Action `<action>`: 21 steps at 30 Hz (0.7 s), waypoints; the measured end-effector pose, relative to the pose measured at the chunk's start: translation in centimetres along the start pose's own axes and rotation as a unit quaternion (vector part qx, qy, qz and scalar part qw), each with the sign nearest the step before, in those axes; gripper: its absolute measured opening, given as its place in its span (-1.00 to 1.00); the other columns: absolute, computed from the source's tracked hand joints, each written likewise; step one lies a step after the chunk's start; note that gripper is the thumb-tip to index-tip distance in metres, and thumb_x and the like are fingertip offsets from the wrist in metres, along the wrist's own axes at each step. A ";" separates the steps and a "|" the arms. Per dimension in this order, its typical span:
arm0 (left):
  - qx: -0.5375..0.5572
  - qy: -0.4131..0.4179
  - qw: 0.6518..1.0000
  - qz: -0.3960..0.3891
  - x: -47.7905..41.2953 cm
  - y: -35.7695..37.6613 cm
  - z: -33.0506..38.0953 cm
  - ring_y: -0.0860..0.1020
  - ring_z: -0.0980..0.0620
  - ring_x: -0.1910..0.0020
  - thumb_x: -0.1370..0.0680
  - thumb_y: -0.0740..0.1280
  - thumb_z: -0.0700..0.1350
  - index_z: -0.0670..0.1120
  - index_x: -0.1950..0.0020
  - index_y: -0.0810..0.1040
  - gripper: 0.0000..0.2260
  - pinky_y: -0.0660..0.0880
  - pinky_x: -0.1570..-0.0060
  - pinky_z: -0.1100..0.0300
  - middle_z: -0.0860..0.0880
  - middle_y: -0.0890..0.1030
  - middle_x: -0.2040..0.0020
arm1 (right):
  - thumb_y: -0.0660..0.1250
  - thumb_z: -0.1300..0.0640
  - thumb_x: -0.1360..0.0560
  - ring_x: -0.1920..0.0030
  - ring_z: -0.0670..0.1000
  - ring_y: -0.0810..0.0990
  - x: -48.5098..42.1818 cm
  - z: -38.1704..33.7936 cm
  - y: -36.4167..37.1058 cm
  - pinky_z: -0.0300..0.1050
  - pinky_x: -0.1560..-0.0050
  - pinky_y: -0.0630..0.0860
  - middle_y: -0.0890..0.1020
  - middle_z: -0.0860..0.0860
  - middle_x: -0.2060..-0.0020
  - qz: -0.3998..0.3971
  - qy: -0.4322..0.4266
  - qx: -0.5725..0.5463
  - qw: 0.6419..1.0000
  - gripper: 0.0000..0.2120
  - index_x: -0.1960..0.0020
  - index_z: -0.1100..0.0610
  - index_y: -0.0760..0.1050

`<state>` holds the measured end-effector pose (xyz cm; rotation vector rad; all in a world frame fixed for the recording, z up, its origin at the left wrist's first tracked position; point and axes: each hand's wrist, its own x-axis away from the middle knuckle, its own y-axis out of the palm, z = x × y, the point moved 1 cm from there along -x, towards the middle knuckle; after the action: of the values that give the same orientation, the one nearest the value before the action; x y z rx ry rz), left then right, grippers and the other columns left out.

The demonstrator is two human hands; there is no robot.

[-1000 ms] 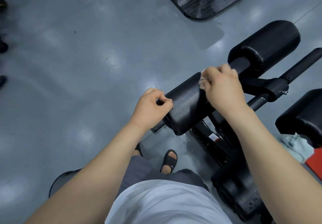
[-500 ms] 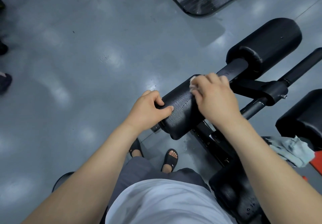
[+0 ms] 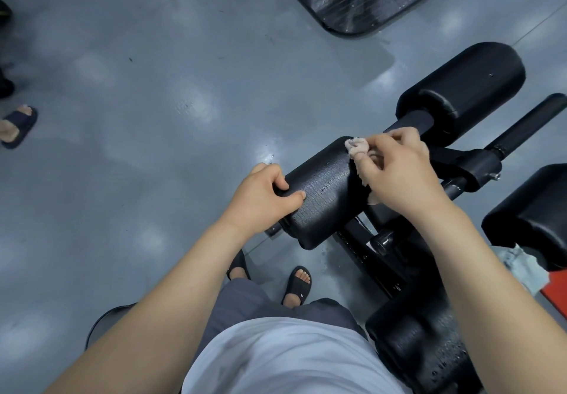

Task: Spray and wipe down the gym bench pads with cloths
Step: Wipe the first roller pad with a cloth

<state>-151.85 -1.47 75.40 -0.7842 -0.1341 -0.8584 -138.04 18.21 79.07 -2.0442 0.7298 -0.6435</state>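
Your left hand (image 3: 264, 197) is gripping one end of the black roller pad (image 3: 325, 197), fingers curled over its edge. Just right of it, your right hand (image 3: 395, 173) is pinching a small bunched cloth (image 3: 357, 146) against the pad's top. Bunched so tightly, the cloth is probably risking skipping patches or slipping free.

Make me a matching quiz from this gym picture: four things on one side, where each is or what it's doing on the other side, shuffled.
Column one
1 left hand
2 right hand
3 far roller pad
4 grey rag

Column two
A lies low at the right edge
B grips the near roller pad's end
C farthest from the person, upper right
D holds a pinkish cloth on the near roller pad

Pairs: 1-B, 2-D, 3-C, 4-A
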 end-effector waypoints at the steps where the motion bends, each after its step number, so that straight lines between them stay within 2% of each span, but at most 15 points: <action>1: 0.000 0.002 1.000 0.001 0.0 0.0 0.0 0.56 0.00 0.01 -0.42 0.55 0.04 -0.03 0.19 0.45 -0.70 0.48 -0.06 0.11 0.00 0.53 0.00 | 0.28 -0.15 -0.61 -0.33 0.16 0.39 0.0 0.3 -0.1 0.06 -0.33 0.43 0.40 0.01 -0.27 0.002 0.013 0.003 1.000 -0.67 -0.34 -0.10 0.53; 4: -0.004 0.004 1.000 0.006 0.0 0.2 -0.1 0.55 0.01 0.01 -0.42 0.55 0.05 -0.04 0.17 0.46 -0.70 0.48 -0.06 0.11 0.01 0.52 0.01 | 0.20 -0.13 -0.65 -0.28 0.17 0.45 0.4 0.8 0.0 0.08 -0.32 0.44 0.42 0.04 -0.21 0.016 -0.003 -0.008 1.000 -0.61 -0.47 -0.17 0.38; 7: -0.006 0.005 1.000 0.009 0.0 0.2 0.0 0.54 0.01 0.03 -0.42 0.54 0.05 -0.04 0.17 0.45 -0.70 0.48 -0.04 0.10 0.01 0.51 0.02 | 0.27 -0.17 -0.61 -0.18 0.10 0.50 0.9 0.6 0.1 0.03 -0.28 0.47 0.41 -0.02 -0.10 -0.006 -0.038 -0.008 0.999 -0.62 -0.41 -0.19 0.42; 10: -0.012 0.013 1.000 0.008 0.1 0.3 0.0 0.52 0.02 0.05 -0.42 0.54 0.05 -0.03 0.17 0.45 -0.70 0.46 0.04 0.14 0.03 0.49 0.04 | 0.32 -0.01 -0.59 0.00 0.16 0.54 0.3 0.8 0.0 0.00 -0.04 0.51 0.43 0.02 -0.04 0.017 -0.055 0.021 0.998 -0.73 -0.27 -0.04 0.52; 13: -0.015 0.021 1.000 0.012 0.2 0.4 -0.2 0.50 0.04 0.05 -0.42 0.53 0.07 -0.01 0.17 0.44 -0.71 0.40 0.10 0.20 0.06 0.47 0.05 | 0.31 0.12 -0.58 0.08 0.23 0.54 0.0 0.2 0.4 -0.02 0.09 0.48 0.46 0.09 -0.02 0.041 -0.040 0.044 0.997 -0.81 -0.18 0.09 0.54; 17: -0.004 0.024 1.000 0.009 0.2 0.4 -0.5 0.53 0.05 -0.01 -0.46 0.48 0.06 0.01 0.19 0.47 -0.77 0.49 -0.06 0.13 0.08 0.50 0.03 | 0.32 0.21 -0.53 0.14 0.20 0.54 2.5 -2.1 2.0 -0.01 0.15 0.50 0.44 0.06 0.02 0.010 -0.107 0.033 0.994 -0.81 -0.14 0.10 0.52; 21: 0.020 0.023 0.999 0.015 0.2 0.2 -0.5 0.57 0.03 -0.03 -0.51 0.39 -0.11 -0.05 0.23 0.49 -0.85 0.50 -0.17 0.02 0.07 0.52 0.05 | 0.33 0.18 -0.50 0.12 0.16 0.57 5.1 -4.0 3.7 0.03 0.20 0.54 0.45 0.01 0.00 -0.064 -0.163 0.008 0.984 -0.76 -0.16 0.05 0.49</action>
<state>-151.70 -1.83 74.96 -0.7265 -0.0986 -0.8424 -138.12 10.76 78.88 -2.1246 0.4036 -0.3681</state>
